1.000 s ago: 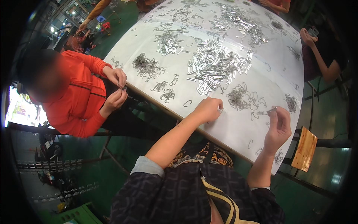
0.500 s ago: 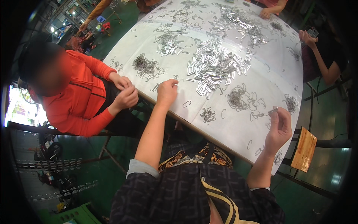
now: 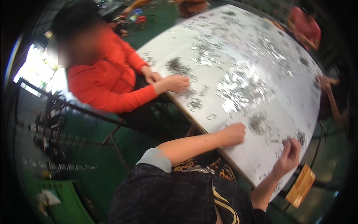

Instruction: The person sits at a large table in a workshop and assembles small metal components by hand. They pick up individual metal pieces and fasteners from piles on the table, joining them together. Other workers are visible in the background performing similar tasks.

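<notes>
My right hand (image 3: 290,158) is raised over the table's right side, thumb and fingertips pinched on a small silver metal piece (image 3: 286,140). My left hand (image 3: 233,134) hovers by the near edge of the white table (image 3: 238,149). Its fingers are curled in and blurred, so whatever they hold cannot be made out. Just beyond it lies a tangle of dark C-shaped wire hooks (image 3: 257,123). Farther off spreads a heap of shiny flat metal strips (image 3: 240,86). Another small bunch of wire hooks (image 3: 195,104) lies to the left.
A person in a red jacket (image 3: 108,87) sits at left, hands at the table edge by a hook pile (image 3: 178,66). Other people's hands (image 3: 326,82) show at the right edge and far side. A wooden stool (image 3: 300,186) stands at lower right.
My view has turned, so the scene shifts. My left hand has moved right along the near edge, away from the left hook bunch. My right hand still pinches the metal piece.
</notes>
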`<act>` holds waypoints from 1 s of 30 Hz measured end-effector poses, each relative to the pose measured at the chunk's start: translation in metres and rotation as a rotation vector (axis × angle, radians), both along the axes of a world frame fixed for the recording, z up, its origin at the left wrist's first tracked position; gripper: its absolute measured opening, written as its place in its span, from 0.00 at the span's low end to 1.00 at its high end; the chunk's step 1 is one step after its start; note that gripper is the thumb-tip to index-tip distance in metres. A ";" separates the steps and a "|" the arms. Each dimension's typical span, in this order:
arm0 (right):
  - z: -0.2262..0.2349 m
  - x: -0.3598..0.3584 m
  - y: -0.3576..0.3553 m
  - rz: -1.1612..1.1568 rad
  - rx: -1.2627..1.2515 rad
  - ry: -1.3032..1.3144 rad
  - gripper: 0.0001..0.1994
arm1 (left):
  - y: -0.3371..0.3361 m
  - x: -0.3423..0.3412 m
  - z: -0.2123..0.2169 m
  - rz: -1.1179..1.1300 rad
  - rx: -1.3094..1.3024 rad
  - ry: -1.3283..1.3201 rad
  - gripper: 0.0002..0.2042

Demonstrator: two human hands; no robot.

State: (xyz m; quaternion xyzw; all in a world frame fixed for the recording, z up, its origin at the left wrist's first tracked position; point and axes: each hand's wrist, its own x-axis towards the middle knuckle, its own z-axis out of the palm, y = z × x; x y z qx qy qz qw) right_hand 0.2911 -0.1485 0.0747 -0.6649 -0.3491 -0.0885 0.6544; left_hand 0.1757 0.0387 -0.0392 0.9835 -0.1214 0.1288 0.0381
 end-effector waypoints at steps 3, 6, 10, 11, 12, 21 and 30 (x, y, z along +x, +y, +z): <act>-0.001 -0.004 0.004 0.052 -0.004 0.037 0.05 | -0.007 0.003 0.001 0.000 0.086 0.051 0.06; 0.001 -0.004 0.008 0.050 -0.023 0.014 0.03 | -0.011 0.011 0.010 -0.033 0.174 0.137 0.06; 0.005 -0.012 0.018 0.080 -0.040 0.007 0.02 | -0.008 0.017 0.000 0.018 0.160 0.128 0.06; 0.007 -0.012 0.016 0.077 -0.056 -0.005 0.02 | -0.009 0.018 -0.002 0.037 0.164 0.119 0.05; 0.008 -0.013 0.016 0.074 -0.054 -0.008 0.02 | -0.006 0.017 -0.004 0.071 0.061 0.072 0.04; 0.019 -0.031 0.022 0.246 -0.070 0.014 0.03 | 0.001 -0.070 0.053 0.379 -0.951 -0.199 0.04; 0.032 -0.068 0.043 0.551 -0.073 0.094 0.05 | 0.009 -0.169 0.112 0.537 -1.149 -0.379 0.03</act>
